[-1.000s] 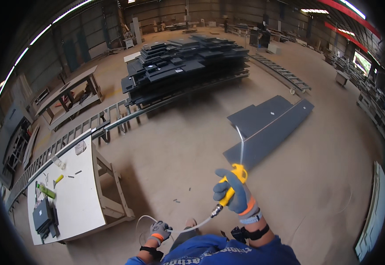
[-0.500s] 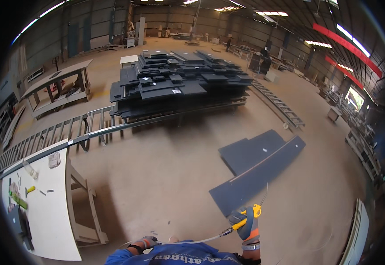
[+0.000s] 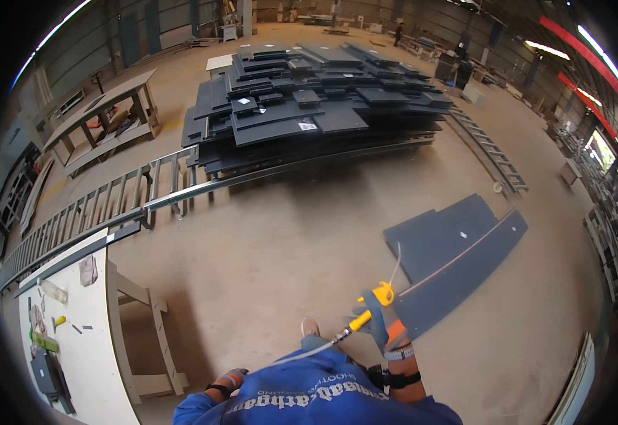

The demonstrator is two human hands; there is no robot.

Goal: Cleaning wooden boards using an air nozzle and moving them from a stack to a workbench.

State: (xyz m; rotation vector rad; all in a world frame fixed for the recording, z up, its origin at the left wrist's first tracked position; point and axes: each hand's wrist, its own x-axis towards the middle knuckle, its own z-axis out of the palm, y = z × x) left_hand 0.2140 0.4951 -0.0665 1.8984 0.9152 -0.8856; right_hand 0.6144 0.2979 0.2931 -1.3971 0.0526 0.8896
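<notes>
My gloved right hand [image 3: 385, 327] is wrapped round a yellow air blow gun [image 3: 360, 320] with a thin bent nozzle tube pointing up and forward. From its rear fitting a pale air hose [image 3: 291, 358] runs across the front of my blue shirt to my left hand [image 3: 232, 380]. That hand hangs low at my left side, its fingers looking curled at the hose. Beyond the gun, two dark grey panels lie on the floor: a long narrow panel [image 3: 461, 273] and a wider stepped panel [image 3: 440, 230] along its far edge.
A large stack of dark panels [image 3: 309, 106] rests on a roller conveyor [image 3: 89, 212] ahead. At left stands a white-topped workbench [image 3: 93, 326] with a bottle and small tools. A wooden table [image 3: 103, 106] is farther back. Pale boards [image 3: 575, 382] stand at lower right.
My right hand has moved left and up with the blow gun, its nozzle now by the stepped panel. The view has tilted down and turned left; a shoe now shows.
</notes>
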